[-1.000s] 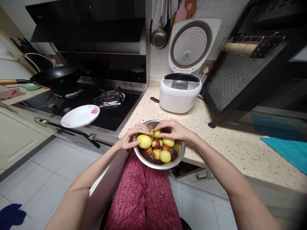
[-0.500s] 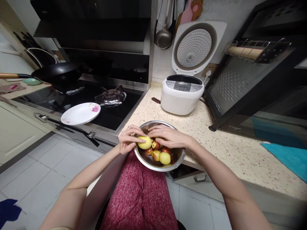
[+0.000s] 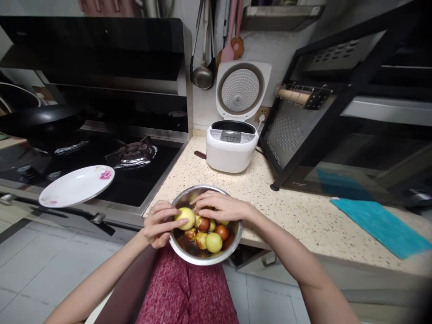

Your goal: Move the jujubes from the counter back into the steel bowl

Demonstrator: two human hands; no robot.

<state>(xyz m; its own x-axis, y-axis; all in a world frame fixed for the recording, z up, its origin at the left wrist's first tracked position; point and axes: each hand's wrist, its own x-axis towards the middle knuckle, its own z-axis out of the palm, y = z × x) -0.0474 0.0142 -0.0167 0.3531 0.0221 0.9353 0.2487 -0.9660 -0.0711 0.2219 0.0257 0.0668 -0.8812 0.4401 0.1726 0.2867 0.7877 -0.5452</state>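
A steel bowl (image 3: 232, 245) holds several jujubes, some yellow-green and some brown-red, at the front edge of the counter just above my lap. At its left rim my left hand (image 3: 159, 225) is closed on a yellow-green jujube (image 3: 185, 218), thumb and fingers around it. My right hand (image 3: 219, 206) reaches in from the right, palm down, fingers stretched over the fruit and the tips near the held jujube. Part of the pile lies hidden under it. A mottled jujube (image 3: 201, 240) and a yellow-green one (image 3: 213, 243) show at the front of the bowl.
Behind the bowl, a white rice cooker (image 3: 231, 150) stands with its lid up. On the left, a floral plate (image 3: 77, 185) rests on the stove's front edge near a wok (image 3: 43, 118). A black oven (image 3: 371, 148) and a teal cloth (image 3: 381, 225) are at right.
The view has turned a little to the right and upward, so everything appears further left and lower. My left hand still grips the jujube; my right hand stays over the fruit.
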